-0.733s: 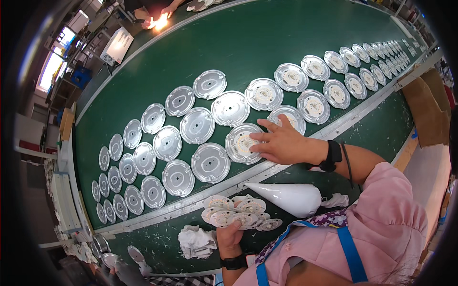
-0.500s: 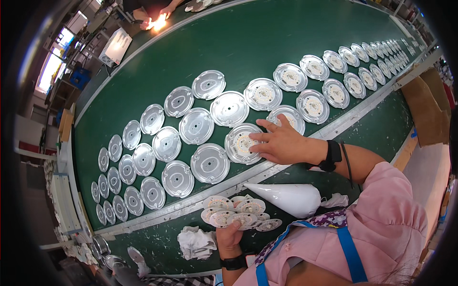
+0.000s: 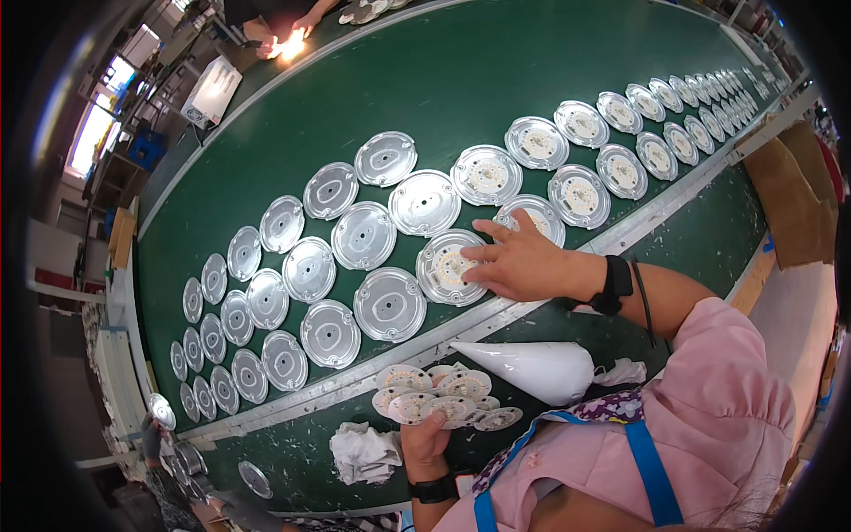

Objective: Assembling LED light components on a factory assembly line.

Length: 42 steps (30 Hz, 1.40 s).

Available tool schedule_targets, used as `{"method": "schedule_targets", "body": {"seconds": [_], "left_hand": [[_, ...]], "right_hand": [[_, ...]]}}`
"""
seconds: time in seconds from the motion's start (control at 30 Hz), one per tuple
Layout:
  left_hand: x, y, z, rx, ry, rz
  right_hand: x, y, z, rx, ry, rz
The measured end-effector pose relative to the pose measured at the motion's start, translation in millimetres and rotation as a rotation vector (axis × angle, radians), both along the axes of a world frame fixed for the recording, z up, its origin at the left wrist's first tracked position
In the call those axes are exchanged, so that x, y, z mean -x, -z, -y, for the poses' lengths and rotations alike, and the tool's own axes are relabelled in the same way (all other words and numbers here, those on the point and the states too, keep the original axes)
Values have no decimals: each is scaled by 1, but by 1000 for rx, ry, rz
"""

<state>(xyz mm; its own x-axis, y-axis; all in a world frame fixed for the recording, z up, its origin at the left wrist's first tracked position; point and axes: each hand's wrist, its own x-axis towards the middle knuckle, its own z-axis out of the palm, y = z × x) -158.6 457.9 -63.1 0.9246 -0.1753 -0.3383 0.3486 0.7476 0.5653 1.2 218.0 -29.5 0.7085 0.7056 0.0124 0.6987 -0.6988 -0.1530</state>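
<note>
Fingers [image 3: 483, 254] of right hand [image 3: 529, 266] spread over disc [image 3: 429, 271] beside rail [image 3: 620, 236]; left hand [image 3: 426, 441] pinching boards [image 3: 466, 384]

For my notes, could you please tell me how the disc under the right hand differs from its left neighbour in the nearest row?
The first disc carries a round white board; the second disc shows a dark central hole. The right hand partly hides the first disc, while the second disc is fully visible. Both are round, silvery and lie on the green surface.
</note>
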Motion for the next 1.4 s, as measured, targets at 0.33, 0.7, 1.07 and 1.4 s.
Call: {"method": "schedule_targets", "body": {"seconds": [0.33,0.7,1.07,1.4], "left_hand": [[-4,-7,2,-3,-8,8],[-15,-11,14,100,-1,154],[17,27,-22,172,-49,107],[24,42,-27,119,-103,39]], "right_hand": [[8,-8,-6,-154,19,-45],[49,-26,-39,-863,226,-1104],[-51,-41,-13,-696,382,-334],[-141,-3,-49,-482,166,-329]]}}
